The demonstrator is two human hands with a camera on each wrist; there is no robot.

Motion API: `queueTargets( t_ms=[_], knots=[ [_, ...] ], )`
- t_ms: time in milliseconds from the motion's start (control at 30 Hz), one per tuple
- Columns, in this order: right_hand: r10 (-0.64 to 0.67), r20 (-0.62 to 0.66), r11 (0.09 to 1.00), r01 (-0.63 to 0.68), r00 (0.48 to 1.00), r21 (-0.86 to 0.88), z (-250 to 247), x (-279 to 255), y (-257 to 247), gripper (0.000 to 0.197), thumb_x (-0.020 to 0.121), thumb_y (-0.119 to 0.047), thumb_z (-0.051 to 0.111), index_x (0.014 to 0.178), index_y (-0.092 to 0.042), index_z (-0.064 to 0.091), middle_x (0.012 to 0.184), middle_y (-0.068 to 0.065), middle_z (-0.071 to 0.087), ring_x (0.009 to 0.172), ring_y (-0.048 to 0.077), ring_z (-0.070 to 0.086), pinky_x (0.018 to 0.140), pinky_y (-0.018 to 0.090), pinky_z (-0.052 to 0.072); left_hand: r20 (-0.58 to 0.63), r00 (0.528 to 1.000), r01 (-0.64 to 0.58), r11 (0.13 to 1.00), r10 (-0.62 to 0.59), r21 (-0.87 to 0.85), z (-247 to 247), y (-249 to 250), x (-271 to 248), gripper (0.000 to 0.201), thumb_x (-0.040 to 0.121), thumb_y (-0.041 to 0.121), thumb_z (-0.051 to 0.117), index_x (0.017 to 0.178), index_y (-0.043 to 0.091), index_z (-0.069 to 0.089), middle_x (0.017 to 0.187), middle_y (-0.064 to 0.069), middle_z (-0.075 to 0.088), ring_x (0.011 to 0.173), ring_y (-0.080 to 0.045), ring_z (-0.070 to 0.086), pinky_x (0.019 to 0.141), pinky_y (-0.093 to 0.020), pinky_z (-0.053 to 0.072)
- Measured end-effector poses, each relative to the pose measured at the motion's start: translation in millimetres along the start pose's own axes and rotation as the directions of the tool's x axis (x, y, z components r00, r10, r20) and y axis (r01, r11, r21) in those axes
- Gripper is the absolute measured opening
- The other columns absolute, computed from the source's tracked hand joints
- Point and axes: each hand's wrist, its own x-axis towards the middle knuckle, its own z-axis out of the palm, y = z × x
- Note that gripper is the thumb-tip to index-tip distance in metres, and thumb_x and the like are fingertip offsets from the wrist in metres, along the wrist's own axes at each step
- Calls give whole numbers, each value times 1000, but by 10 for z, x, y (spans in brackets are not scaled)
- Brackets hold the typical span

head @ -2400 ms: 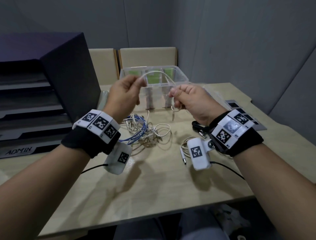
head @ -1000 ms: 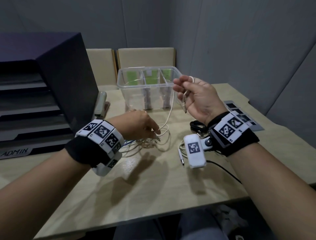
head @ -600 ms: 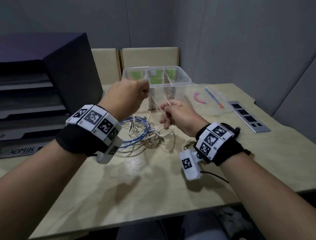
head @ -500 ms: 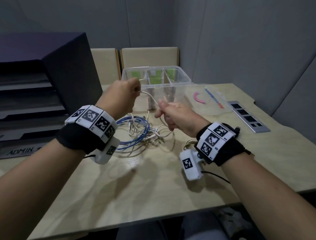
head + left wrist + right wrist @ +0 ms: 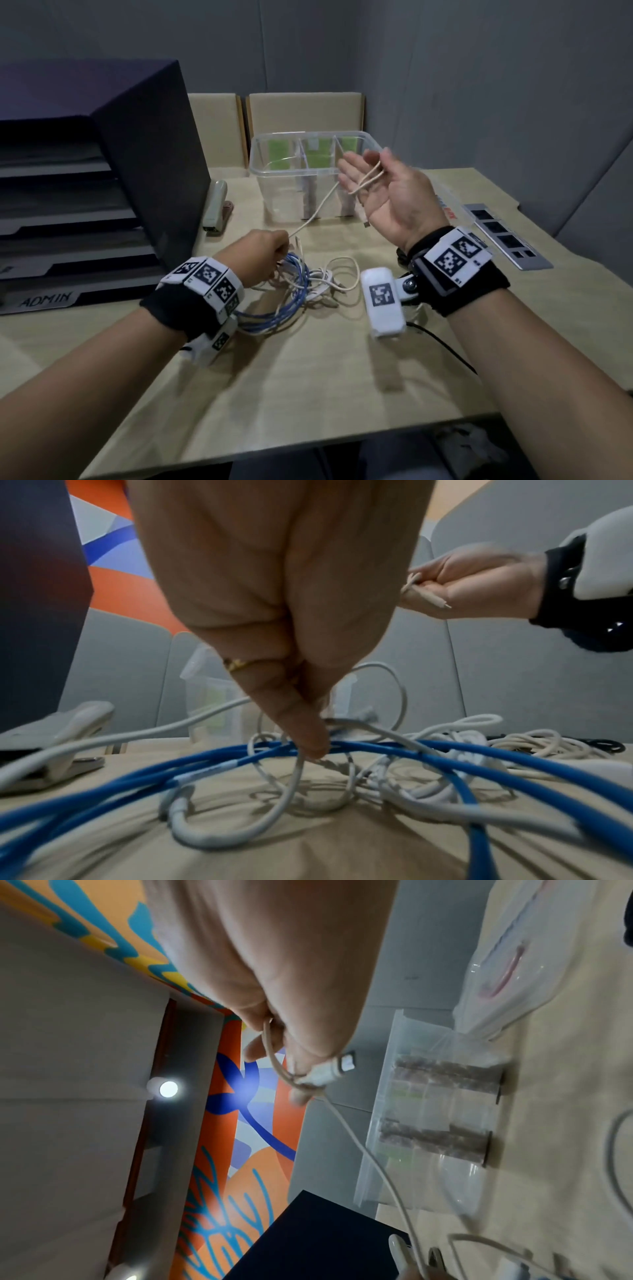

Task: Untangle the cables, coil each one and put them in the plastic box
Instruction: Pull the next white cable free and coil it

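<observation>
A clear plastic box (image 5: 261, 171) with three compartments stands at the back of the table. In front of it lies a tangle (image 5: 308, 284) of white cables and a blue cable (image 5: 274, 317). My left hand (image 5: 263, 253) is down at the tangle's left side and pinches a white cable (image 5: 318, 212), fingertips (image 5: 313, 746) among the strands. That cable runs up to my right hand (image 5: 387, 195), raised palm up before the box. The right hand holds a couple of loops of it under the thumb. Its USB plug (image 5: 342, 1066) hangs below the palm.
A black document tray unit (image 5: 102, 178) labelled ADMIN fills the left. A stapler (image 5: 216, 205) lies beside it. The box's clear lid (image 5: 448, 209) and a grey socket strip (image 5: 507, 240) lie to the right. More white cable (image 5: 534, 741) lies under my right wrist. Chairs (image 5: 305, 113) stand behind.
My right hand has risen and turned palm up with cable loops in it. My left hand has dropped from beside the box to the tangle, and the cable is stretched between them.
</observation>
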Motion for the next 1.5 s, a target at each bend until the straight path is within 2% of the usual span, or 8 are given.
queueTargets(
  t_ms=[167,333,400,533,633,800,1100,1500],
  knots=[
    [-163,-115,939,119,980,-322,-35,174,230,25,100,-11,39,89,-9,61,85,7,55,82,19,49,78,31,42,-53,993,-109,994,109,7,-100,12,-62,11,91,11,50,82,14,55,79,-4,60,74,-25,58,65,-29,44],
    [-129,96,334,134,987,-933,-23,137,373,27,101,-21,36,100,-15,62,87,-7,59,79,5,51,78,27,44,-318,933,-180,984,170,-1,-371,139,-94,15,96,19,50,92,9,60,82,-4,60,75,-24,58,77,-38,47],
    [-40,154,255,159,987,-954,13,110,401,27,101,-20,35,100,-10,60,90,1,65,82,8,58,75,24,42,-398,900,-189,982,176,8,-481,208,-81,17,96,19,48,97,7,60,88,-7,60,77,-25,58,74,-39,48],
    [96,209,293,173,973,-940,53,69,390,36,100,-42,36,84,-18,59,63,3,59,60,13,57,82,35,45,-522,843,-162,986,125,-25,-646,235,-17,15,97,18,46,103,10,57,93,-9,62,82,-27,57,73,-40,48],
    [188,251,301,188,949,-935,81,28,328,41,94,-49,48,73,-15,59,61,0,54,54,12,49,64,31,44,-509,854,-121,993,103,-2,-637,227,30,11,96,16,46,102,11,54,93,-7,59,81,-27,54,70,-39,46],
    [178,220,623,64,959,-780,123,9,205,42,102,-30,36,63,-16,41,40,-12,37,37,7,33,65,33,44,-330,943,-35,998,50,51,-337,101,40,6,94,18,46,88,18,47,86,-1,56,78,-27,52,82,-40,41],
    [97,161,811,15,982,-585,26,128,96,39,103,-30,33,68,-15,42,41,-7,34,37,11,29,62,31,39,-111,991,-54,972,81,228,-128,-90,-14,20,92,29,55,105,22,68,98,-6,67,93,-28,59,75,-35,47],
    [-131,240,867,228,962,-442,191,95,-264,41,104,-29,31,68,-14,45,60,5,63,40,12,43,58,31,38,68,950,249,874,-303,416,-186,-334,-41,25,85,14,54,104,13,69,95,-8,66,78,-29,61,71,-35,54]
  ],
)
